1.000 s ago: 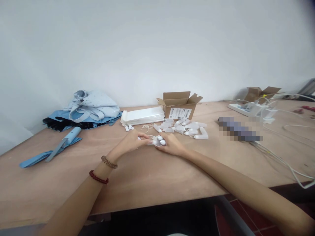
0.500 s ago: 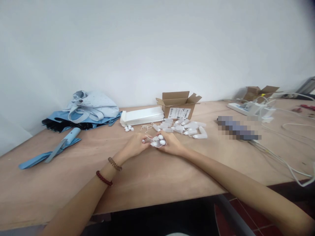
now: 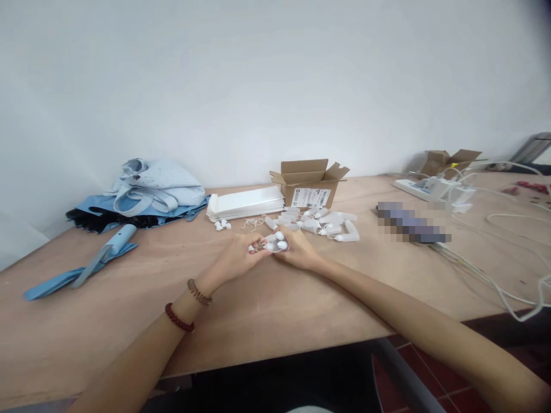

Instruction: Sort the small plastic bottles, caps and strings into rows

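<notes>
My right hand (image 3: 296,249) is wrapped round several small translucent plastic bottles (image 3: 276,243), their white caps facing me. Against them presses my left hand (image 3: 238,252), its fingers and thumb pinched at a white cap or cord on the bunch; exactly what is between the fingertips is too small to make out. Just beyond my hands lies a loose pile of similar translucent bottles (image 3: 326,221). Several white caps (image 3: 222,225) rest on the table to the left of it, with a little heap of thin cords (image 3: 253,222) beside them.
Behind the bottles stand an open cardboard box (image 3: 312,194) and a stack of white envelopes (image 3: 246,202). A pale blue cloth bag (image 3: 159,186) and a folded blue umbrella (image 3: 103,258) are at left. A power strip (image 3: 434,190) with white cables and a blurred-out object (image 3: 411,222) are at right.
My left fingers have moved in closer over the bottle caps, towards my right hand. The right hand keeps its grip; the whole view has shifted slightly.
</notes>
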### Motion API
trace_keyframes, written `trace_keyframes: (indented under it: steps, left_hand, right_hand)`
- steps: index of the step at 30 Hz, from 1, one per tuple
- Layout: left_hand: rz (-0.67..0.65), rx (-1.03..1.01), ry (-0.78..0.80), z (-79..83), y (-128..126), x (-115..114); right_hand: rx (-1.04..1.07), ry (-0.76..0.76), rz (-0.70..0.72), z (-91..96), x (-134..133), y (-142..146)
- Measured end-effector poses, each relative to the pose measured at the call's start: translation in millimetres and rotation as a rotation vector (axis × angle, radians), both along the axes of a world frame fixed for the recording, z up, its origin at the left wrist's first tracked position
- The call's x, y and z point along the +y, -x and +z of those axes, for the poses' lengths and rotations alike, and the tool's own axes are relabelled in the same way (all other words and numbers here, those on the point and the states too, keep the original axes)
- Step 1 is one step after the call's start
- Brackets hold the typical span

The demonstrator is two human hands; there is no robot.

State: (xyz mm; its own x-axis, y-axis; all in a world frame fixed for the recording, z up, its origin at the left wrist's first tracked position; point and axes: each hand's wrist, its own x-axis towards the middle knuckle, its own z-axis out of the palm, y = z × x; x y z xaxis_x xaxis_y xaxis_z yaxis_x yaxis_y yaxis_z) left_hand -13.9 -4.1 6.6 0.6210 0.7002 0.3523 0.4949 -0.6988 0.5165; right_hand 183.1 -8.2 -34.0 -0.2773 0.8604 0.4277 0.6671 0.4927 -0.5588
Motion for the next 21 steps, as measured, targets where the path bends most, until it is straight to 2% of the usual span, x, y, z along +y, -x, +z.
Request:
trace_keyframes:
  steps: [4, 10, 16, 21]
  left_hand:
    - [0.012, -0.005, 0.031, -4.6, -2.6, -2.2]
    - [0.004, -0.039, 0.211, -7.8, -7.7, -1.4]
    - [0.047, 0.002, 0.057, 1.4, -6.7, -3.0]
    - [0.058, 0.034, 0.045, 3.0, -5.3, -3.9]
  right_hand:
    - [-0.035, -0.029, 0.018, -2.0, 0.5, -0.4]
    - [-0.047, -0.051, 0.006, -2.5, 1.2, -0.2]
    - [-0.045, -0.016, 0.003, -0.6, 1.0, -0.8]
    - [-0.055, -0.006, 0.023, 0.7, -0.3, -1.5]
